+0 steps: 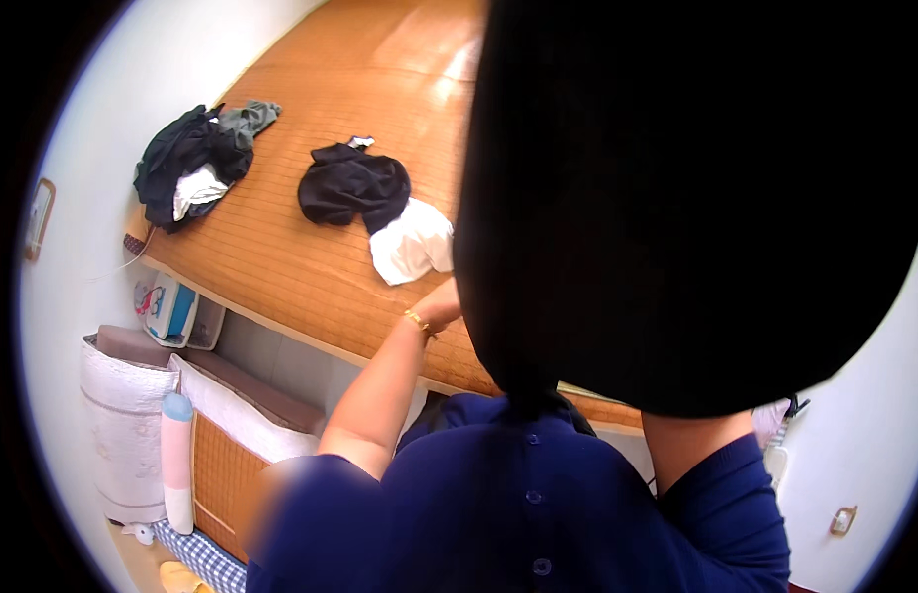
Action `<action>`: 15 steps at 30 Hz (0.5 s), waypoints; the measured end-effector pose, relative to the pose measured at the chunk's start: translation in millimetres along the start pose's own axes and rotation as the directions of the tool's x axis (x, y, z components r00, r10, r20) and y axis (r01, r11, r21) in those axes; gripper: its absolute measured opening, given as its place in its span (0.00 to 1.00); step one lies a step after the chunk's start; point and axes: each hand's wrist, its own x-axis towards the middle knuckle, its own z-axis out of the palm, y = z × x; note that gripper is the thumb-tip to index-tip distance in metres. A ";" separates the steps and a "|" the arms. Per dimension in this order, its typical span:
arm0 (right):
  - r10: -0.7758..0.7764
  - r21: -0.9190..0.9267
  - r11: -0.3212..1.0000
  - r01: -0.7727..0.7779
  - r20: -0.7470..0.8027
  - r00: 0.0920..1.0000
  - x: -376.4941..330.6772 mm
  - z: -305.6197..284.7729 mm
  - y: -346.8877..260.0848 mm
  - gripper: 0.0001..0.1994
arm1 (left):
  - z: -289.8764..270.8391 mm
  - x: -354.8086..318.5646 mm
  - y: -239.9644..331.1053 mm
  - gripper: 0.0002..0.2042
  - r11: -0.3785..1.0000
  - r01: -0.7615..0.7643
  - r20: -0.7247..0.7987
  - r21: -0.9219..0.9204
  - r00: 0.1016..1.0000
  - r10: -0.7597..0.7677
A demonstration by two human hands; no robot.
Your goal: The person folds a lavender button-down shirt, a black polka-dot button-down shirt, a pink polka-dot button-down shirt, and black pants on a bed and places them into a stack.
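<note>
My left hand (444, 303), with a yellow bracelet (417, 319) at the wrist, reaches in over the near edge of a brown mat-covered surface (281, 257). Its fingers disappear behind a large black shape (696, 208) that fills much of the right side. What this shape is, I cannot make out. My right arm (698, 443) runs up behind it, so my right hand is hidden. Just beyond my left hand lies a crumpled white cloth (412, 242), touching a bunched black garment (355, 186).
A heap of dark, grey and white clothes (192, 163) lies at the mat's far left, near the white wall (74, 257). Below that edge stand a plastic bin (170, 306), a pale cushioned seat (133, 435) and a pink-and-blue bolster (177, 460).
</note>
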 end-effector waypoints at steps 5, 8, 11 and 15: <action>-0.194 -0.323 0.922 0.214 0.093 0.977 57.1 43.3 -4.9 0.18 | -89.0 -68.0 3.5 0.09 0.958 -0.158 -0.574 -0.241 0.819 -0.009; -0.360 -0.421 0.831 0.365 0.096 0.928 100.3 52.2 -31.4 0.17 | -127.8 -86.5 -11.6 0.07 0.945 -0.204 -0.685 -0.255 0.728 -0.028; -0.524 -0.472 0.722 0.505 0.103 0.845 129.2 46.0 -66.0 0.17 | -136.0 -86.0 -17.4 0.07 0.944 -0.263 -0.876 -0.200 0.479 -0.053; -0.672 -0.395 0.655 0.644 0.085 0.736 126.0 31.3 -89.6 0.16 | -187.6 -98.7 -79.7 0.18 0.970 -0.239 -0.998 0.053 0.012 0.058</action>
